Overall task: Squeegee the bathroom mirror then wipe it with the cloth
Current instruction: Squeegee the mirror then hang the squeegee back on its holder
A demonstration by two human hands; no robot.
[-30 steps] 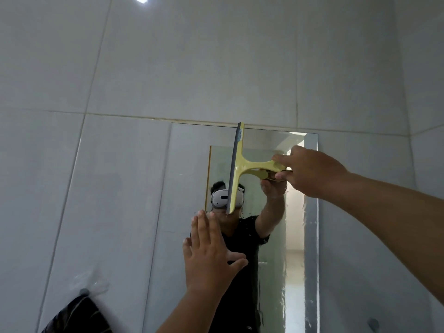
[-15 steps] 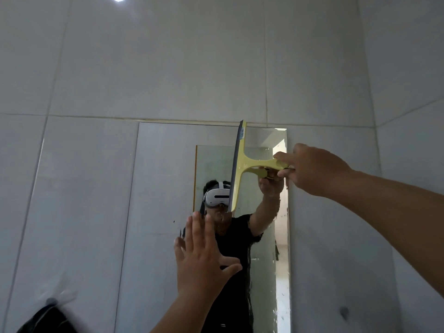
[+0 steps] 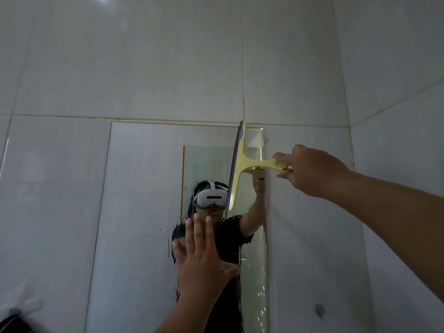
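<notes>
A tall frameless mirror (image 3: 144, 188) is fixed to the grey tiled wall. A yellow squeegee (image 3: 240, 164) stands with its blade upright against the glass near the mirror's top right corner. My right hand (image 3: 310, 169) grips its handle from the right, just past the mirror's right edge. My left hand (image 3: 204, 258) is held flat with fingers spread against the lower middle of the mirror. Water drops and streaks show on the glass below the blade. No cloth is identifiable in view.
Grey wall tiles (image 3: 144, 68) surround the mirror. A side wall (image 3: 396, 116) meets it at a corner on the right. A dark object with a clear hook (image 3: 16, 316) hangs at the bottom left. A small dark spot (image 3: 319, 309) marks the wall at lower right.
The view has shifted, so the mirror sits further left in frame. The squeegee now stands closer to the mirror's right edge. My left hand stays flat on the glass.
</notes>
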